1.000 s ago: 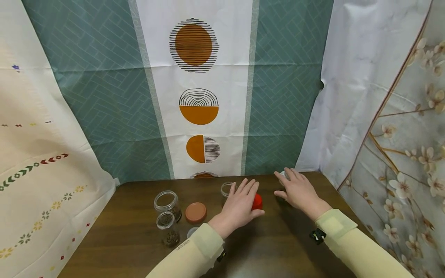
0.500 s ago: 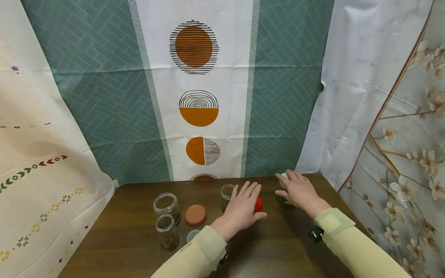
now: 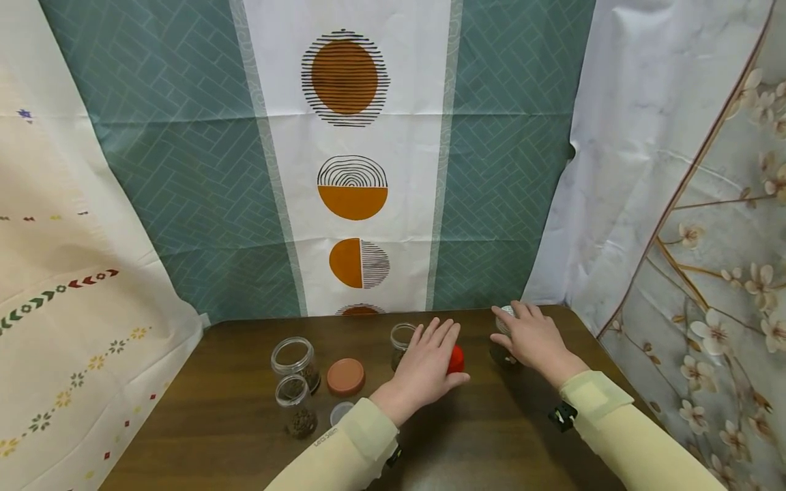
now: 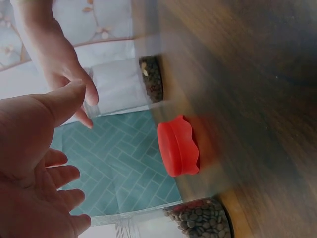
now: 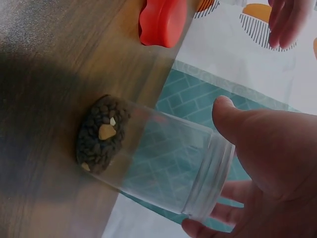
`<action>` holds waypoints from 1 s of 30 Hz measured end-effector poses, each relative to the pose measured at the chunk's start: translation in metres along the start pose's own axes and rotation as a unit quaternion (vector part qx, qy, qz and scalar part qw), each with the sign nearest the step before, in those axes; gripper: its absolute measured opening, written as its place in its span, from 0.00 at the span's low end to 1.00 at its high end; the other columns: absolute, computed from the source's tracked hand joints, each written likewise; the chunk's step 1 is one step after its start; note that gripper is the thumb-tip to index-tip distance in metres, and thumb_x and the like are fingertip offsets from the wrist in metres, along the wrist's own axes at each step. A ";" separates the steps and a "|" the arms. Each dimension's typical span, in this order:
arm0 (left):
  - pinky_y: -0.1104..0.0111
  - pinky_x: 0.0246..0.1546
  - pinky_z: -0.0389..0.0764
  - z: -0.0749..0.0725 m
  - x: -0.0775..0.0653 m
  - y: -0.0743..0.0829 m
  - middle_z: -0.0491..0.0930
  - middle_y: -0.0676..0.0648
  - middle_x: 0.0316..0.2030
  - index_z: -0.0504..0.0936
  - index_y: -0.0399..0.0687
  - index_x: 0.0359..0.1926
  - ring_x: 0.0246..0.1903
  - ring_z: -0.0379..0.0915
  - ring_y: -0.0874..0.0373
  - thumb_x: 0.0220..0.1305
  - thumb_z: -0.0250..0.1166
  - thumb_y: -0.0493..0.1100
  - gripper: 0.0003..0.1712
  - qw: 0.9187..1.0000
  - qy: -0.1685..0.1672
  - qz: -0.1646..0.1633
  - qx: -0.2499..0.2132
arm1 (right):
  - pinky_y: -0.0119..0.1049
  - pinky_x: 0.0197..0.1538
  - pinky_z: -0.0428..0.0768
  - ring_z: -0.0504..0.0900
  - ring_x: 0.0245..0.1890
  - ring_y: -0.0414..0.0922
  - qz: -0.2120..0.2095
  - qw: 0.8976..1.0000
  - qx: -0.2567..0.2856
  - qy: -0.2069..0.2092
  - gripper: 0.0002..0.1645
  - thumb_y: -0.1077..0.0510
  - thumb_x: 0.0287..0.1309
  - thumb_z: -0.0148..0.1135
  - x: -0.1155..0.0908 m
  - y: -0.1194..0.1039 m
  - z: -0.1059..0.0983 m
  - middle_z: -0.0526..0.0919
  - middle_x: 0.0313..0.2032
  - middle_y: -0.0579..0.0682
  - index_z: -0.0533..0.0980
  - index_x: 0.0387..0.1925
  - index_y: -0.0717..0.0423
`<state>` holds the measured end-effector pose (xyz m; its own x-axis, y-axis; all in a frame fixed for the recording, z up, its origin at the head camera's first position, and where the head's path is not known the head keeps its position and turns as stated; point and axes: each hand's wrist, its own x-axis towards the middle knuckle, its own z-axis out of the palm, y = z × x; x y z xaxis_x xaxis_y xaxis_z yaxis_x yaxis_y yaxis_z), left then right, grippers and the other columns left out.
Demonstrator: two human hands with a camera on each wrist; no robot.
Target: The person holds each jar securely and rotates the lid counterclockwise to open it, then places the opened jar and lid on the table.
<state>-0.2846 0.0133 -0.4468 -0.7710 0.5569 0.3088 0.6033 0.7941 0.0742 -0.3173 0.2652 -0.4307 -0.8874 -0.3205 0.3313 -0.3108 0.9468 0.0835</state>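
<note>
My left hand hovers with loosely extended fingers above a red wavy-edged lid, which lies on the table and is partly covered by the hand in the head view. Just behind it stands a clear jar with dark brown pellets in the bottom. My right hand is at the mouth of another clear jar, thumb and fingers spread about its rim rather than closed on it. That jar stands upright on the table, a layer of dark pellets and a few pale bits at its base.
Two open jars, a wider one and a narrower one, stand at the left with pellets inside. Near them lie a terracotta-coloured lid and a small clear lid. Hanging cloths enclose the wooden table.
My right hand has shifted slightly right, and more of the jar beneath it shows. My left hand has barely moved, drifting slightly to the right. The other jars and lids keep their places.
</note>
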 end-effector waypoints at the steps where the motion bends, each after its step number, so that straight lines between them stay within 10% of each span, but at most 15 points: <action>1: 0.49 0.70 0.49 0.000 0.000 0.000 0.58 0.46 0.75 0.58 0.47 0.77 0.74 0.50 0.45 0.58 0.64 0.70 0.55 1.000 0.000 0.001 -0.001 | 0.64 0.52 0.72 0.69 0.60 0.66 -0.001 1.000 -0.004 0.001 0.38 0.37 0.63 0.62 -0.001 0.000 -0.001 0.71 0.62 0.67 0.71 0.69 0.50; 30: 0.51 0.71 0.47 -0.012 -0.039 -0.005 0.54 0.48 0.76 0.53 0.49 0.79 0.75 0.46 0.47 0.59 0.65 0.68 0.56 0.998 -0.034 -0.007 -0.046 | 0.57 0.46 0.76 0.74 0.47 0.61 -0.012 0.998 0.028 -0.062 0.41 0.34 0.58 0.64 -0.029 -0.022 -0.028 0.77 0.49 0.64 0.73 0.68 0.50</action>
<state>-0.2549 -0.0152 -0.4475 -0.7899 0.5638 0.2413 0.6061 0.7779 0.1663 -0.2750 0.2549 -0.4163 -0.9135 -0.3474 0.2116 -0.3480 0.9368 0.0354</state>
